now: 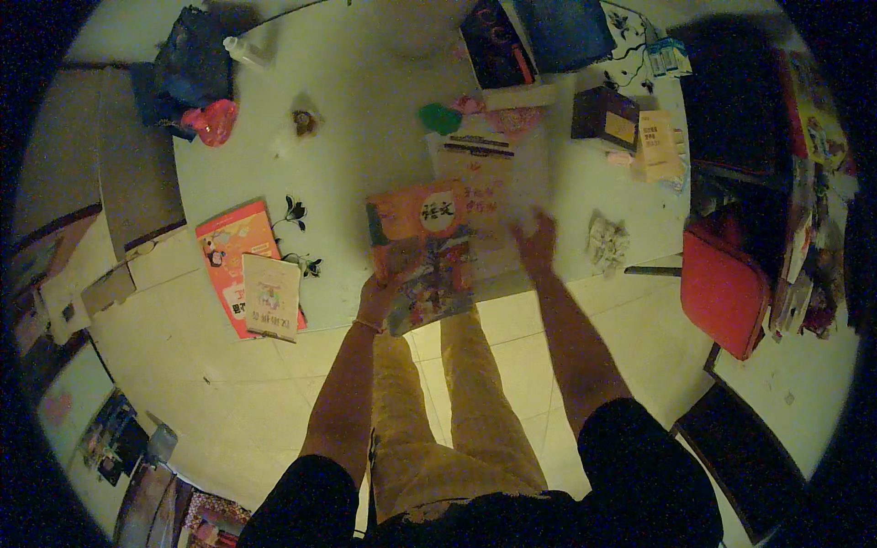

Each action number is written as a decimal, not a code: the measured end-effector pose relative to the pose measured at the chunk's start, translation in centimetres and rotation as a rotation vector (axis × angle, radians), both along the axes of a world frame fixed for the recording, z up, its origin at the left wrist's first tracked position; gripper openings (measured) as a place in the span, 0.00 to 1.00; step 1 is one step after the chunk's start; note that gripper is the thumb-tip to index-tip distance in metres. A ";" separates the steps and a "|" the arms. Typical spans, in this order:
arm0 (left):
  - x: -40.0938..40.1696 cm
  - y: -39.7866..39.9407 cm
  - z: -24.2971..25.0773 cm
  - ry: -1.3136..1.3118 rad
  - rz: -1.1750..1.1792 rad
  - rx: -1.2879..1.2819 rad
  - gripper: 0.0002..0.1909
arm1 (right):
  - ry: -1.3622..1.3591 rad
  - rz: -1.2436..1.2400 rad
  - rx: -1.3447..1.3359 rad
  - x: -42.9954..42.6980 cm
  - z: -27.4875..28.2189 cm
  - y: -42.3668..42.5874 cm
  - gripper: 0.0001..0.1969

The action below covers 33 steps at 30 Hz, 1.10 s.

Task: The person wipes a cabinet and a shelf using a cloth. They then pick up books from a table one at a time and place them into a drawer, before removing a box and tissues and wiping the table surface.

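My left hand [377, 299] grips the lower left edge of a textbook with an orange and multicoloured cover [423, 253], held above the table's near edge. Right of it, my right hand [536, 236] is blurred, at the right side of a pale printed booklet or bag [479, 198]; whether its fingers hold this is unclear. The textbook overlaps the pale item's left part. Farther left, a small cream booklet [270, 298] lies partly over a red-orange book [236, 253] on the table.
On the pale table [329, 226] are a green object [440, 118], a dark box [604, 118], crumpled clear plastic [608, 241], a white bottle [245, 51] and a dark bag [195, 58]. A red chair seat or cushion [724, 291] stands at the right.
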<state>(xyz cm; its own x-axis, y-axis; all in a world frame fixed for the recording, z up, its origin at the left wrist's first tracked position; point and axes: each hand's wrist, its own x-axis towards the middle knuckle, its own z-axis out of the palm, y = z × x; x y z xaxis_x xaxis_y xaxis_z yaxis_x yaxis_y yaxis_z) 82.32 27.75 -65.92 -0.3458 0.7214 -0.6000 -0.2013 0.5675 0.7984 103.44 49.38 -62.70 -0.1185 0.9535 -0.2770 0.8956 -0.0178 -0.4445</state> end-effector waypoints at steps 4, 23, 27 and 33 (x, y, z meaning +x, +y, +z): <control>-1.5 5.0 7.7 -0.343 -0.093 -0.042 0.18 | -0.080 -0.111 0.069 0.3 -0.8 6.4 0.38; -3.0 7.7 1.4 0.526 -0.175 -0.200 0.32 | 0.836 -0.454 -0.570 -7.2 -1.8 -1.3 0.19; -2.6 5.3 -0.3 0.599 -0.229 -0.306 0.35 | 0.839 -0.415 -0.773 -6.4 -2.1 -2.6 0.18; -6.6 -1.7 -1.4 1.197 -0.014 -0.312 0.39 | 0.548 -0.096 -0.512 -1.4 -6.3 -4.6 0.18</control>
